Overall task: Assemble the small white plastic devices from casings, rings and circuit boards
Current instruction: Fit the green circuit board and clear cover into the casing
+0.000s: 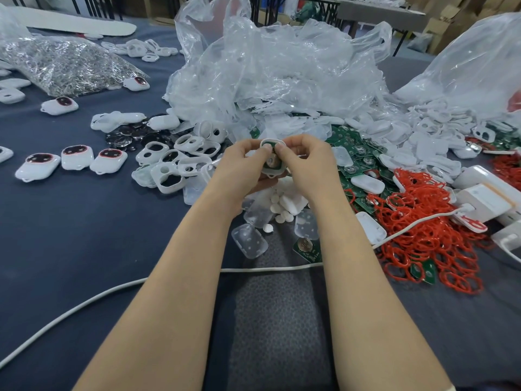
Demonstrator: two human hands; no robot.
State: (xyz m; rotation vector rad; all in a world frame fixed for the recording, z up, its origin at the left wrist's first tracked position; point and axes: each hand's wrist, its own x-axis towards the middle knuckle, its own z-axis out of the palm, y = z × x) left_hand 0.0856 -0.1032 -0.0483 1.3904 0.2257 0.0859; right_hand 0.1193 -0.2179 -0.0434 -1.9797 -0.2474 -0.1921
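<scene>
Nearest, open desk (70, 235) crossed by a white cable (84, 303) is seen, then a white casing (272, 173) with circuit board (273, 145) is pinched in the grip of left hand (244, 162) and right hand (306, 162), hemmed beyond by red rings (423, 221) and plastic bags (282, 74).

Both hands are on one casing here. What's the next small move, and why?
Probably press both thumbs down to seat the circuit board flat in the white casing: the left hand and right hand pinch the casing with thumbs on the board.
</scene>
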